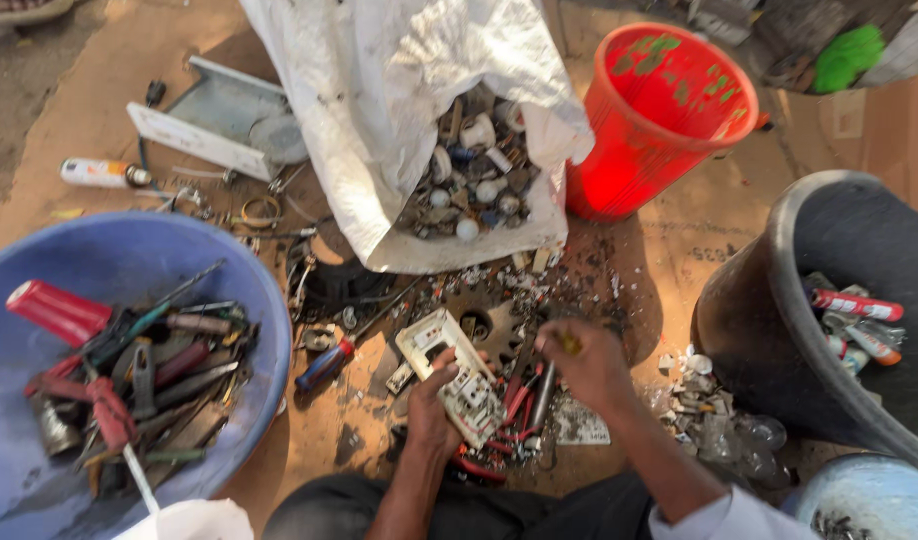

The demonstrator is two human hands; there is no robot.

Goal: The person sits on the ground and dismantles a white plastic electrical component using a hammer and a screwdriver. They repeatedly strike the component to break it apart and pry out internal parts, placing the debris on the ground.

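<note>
Dusty ground strewn with scrap, our left hand (431,412) gripping a white switch plate (454,375), right hand (589,365) pinching a small yellow piece (569,343), blue basin (239,270) of tools, white sack (379,110) of fittings, black tub (779,300) holding tubes.

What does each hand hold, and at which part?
Left hand grips the white switch plate at its lower edge. Right hand pinches a small yellowish piece.

I see both hands low in the centre of the frame, forearms rising from the bottom edge; my left hand (434,405) sits centre-left, fingers curled shut in a grip, thumb on top, wrist bare; my right hand (584,365) sits just right of it, slightly higher, knuckles up, fingers pinched closed; a pale sleeve covers the right arm at lower right.
</note>
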